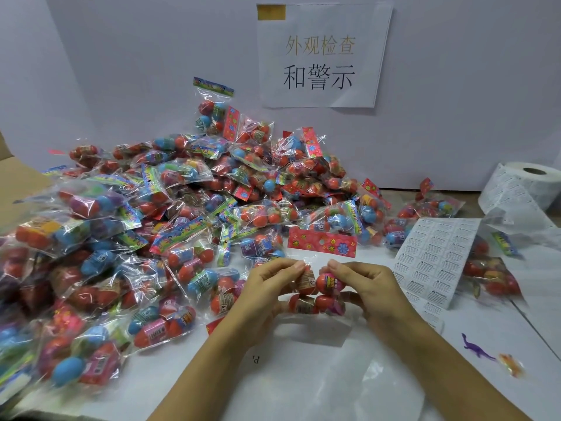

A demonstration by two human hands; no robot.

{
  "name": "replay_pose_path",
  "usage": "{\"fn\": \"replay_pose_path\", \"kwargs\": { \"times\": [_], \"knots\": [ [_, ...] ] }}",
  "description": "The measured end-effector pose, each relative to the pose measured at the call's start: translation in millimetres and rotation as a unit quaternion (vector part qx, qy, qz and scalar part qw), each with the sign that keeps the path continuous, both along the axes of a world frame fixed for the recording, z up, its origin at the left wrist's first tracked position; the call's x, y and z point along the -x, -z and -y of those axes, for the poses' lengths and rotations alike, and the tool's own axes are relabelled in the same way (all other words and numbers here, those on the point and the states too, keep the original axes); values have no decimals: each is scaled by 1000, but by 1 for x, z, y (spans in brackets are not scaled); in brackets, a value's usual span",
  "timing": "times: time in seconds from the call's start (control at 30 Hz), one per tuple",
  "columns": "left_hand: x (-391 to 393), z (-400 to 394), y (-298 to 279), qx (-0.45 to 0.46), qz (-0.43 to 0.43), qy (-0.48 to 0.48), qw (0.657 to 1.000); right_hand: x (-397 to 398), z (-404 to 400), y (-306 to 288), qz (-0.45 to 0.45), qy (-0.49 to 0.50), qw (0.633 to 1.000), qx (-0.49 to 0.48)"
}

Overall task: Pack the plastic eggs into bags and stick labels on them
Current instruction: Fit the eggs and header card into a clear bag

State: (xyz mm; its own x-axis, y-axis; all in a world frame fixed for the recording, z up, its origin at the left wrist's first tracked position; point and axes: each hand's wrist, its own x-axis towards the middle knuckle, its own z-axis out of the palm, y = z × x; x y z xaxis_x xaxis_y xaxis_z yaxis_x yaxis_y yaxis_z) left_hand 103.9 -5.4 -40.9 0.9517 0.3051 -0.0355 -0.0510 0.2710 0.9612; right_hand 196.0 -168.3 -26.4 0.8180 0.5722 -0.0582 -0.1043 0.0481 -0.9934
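Clear plastic is being gripped from both sides: a bag of eggs (315, 291) is being held just above the table (303, 375) near the middle of its front edge. The bag's left side is being pinched by the curled fingers of the left hand (267, 287), its right side by those of the right hand (368, 288). A pile of packed bags (170, 214) is being carried by the table's left half. A label sheet (437, 259) and label roll (522, 189) are lying toward the right edge.

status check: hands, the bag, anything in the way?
Left hand and right hand: each has a grip on the egg bag. Label sheet lies right. Bag pile crowds left.
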Motion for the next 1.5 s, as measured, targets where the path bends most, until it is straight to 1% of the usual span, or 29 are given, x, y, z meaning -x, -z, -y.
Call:
{"fn": "replay_pose_path", "kwargs": {
  "times": [0.27, 0.4, 0.57, 0.67, 0.83, 1.13, 1.2, 1.3, 1.33, 1.4, 1.5],
  "knots": [
    [3, 1, -3, -6, -17, 5, 1000, -1, 0, 1, -4, -5, 1000, -7],
    [5, 1, -4, -4, -24, 18, 1000, -3, 0, 1, -11, 8, 1000, -20],
    [5, 2, -3, -4, 16, -5, 1000, -3, 1, -1, -6, 2, 999, -48],
    [5, 1, -5, 25, 38, -18, 999, -2, 2, -3, 12, -25, 998, -50],
    [5, 2, -6, 24, 37, -16, 999, -3, 3, -2, 18, -14, 999, -46],
    [4, 3, -5, 37, 41, -29, 998, -5, 2, 2, 8, -13, 997, -70],
    [4, 2, -4, 40, 37, -49, 997, -5, 1, 6, 37, 34, 997, -51],
    [3, 1, -3, 40, 36, -78, 996, -7, 2, 12, 131, 123, 983, 26],
    [3, 0, -3, 41, 37, -80, 995, -7, 2, 13, 158, 127, 979, 33],
    [3, 1, -4, 37, 41, -71, 996, -6, 2, 15, 203, 100, 973, 39],
    [5, 1, -5, 8, 54, -28, 998, 1, 1, 11, 218, 41, 974, 35]
  ]
}}
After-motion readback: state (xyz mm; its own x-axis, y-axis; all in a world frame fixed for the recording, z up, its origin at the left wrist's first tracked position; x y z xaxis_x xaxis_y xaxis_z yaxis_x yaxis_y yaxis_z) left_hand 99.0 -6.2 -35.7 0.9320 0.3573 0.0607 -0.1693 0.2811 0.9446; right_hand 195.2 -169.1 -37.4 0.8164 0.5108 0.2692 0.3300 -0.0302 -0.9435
